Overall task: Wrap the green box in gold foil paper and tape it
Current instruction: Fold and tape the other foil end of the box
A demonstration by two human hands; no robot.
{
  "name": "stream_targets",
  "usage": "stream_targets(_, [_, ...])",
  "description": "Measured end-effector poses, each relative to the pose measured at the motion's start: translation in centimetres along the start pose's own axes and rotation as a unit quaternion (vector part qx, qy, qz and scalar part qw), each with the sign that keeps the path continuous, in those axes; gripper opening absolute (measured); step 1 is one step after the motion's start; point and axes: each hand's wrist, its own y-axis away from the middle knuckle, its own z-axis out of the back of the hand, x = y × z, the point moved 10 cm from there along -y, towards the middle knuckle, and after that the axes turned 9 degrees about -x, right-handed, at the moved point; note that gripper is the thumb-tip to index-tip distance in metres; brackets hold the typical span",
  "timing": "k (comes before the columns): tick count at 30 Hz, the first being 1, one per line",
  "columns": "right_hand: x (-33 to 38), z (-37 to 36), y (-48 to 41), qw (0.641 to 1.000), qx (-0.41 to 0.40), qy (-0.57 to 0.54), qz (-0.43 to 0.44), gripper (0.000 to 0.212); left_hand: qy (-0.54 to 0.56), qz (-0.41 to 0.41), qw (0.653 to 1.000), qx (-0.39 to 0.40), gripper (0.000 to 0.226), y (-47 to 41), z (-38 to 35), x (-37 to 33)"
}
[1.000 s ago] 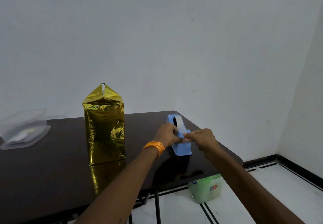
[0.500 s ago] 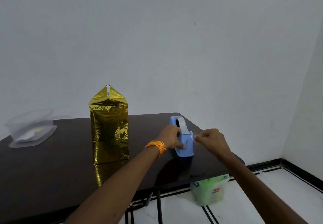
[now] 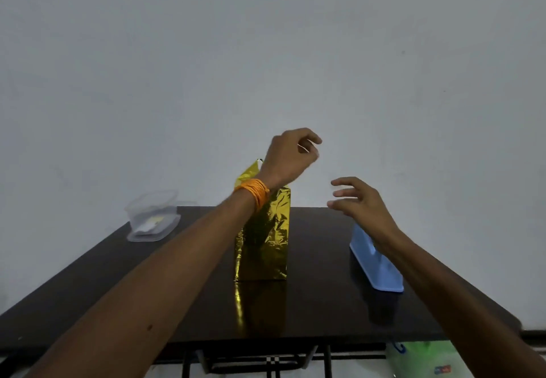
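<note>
The box, wrapped in gold foil (image 3: pixel 266 241), stands upright in the middle of the dark table (image 3: pixel 165 292), its top folded to a peak. My left hand (image 3: pixel 288 156), with an orange thread band on the wrist, is raised just above and in front of that peak. Its curled fingers pinch what looks like a short strip of clear tape (image 3: pixel 304 147). My right hand (image 3: pixel 357 200) hovers to the right of the box with fingers spread, holding nothing. The blue tape dispenser (image 3: pixel 381 271) sits on the table under my right forearm.
A clear plastic container (image 3: pixel 152 218) with something pale inside sits at the table's far left. A green and white bag (image 3: pixel 422 357) lies on the floor under the table's right front edge. A white wall rises behind the table.
Both hands have left the tape dispenser and risen. The left hand moved up to the top of the gold box. The view has swung so the box is now centred.
</note>
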Motion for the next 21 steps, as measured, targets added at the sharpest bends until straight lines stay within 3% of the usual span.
stream_targets(4, [3.1,-4.9,-0.3,0.995,0.052,-0.017,0.079,0.064,0.026,0.04,0.999,-0.008,0.015,-1.2,4.2,2.3])
stream_targets(9, [5.3,-9.8,-1.0,0.986,0.08,-0.021,0.147,0.092,-0.025,0.066,0.995,0.071,0.042,0.8,6.1,6.6])
stream_targets(15, [5.4,-11.1,-2.4,0.986,0.044,-0.063,0.149,0.081,-0.049,0.088,0.982,0.161,0.048,3.0,5.8,10.5])
stream_targets(21, [6.2,-10.9,-2.9,0.983,0.024,-0.085,0.159,0.064,-0.014,0.06,0.99,0.123,0.03,1.4,4.9,9.5])
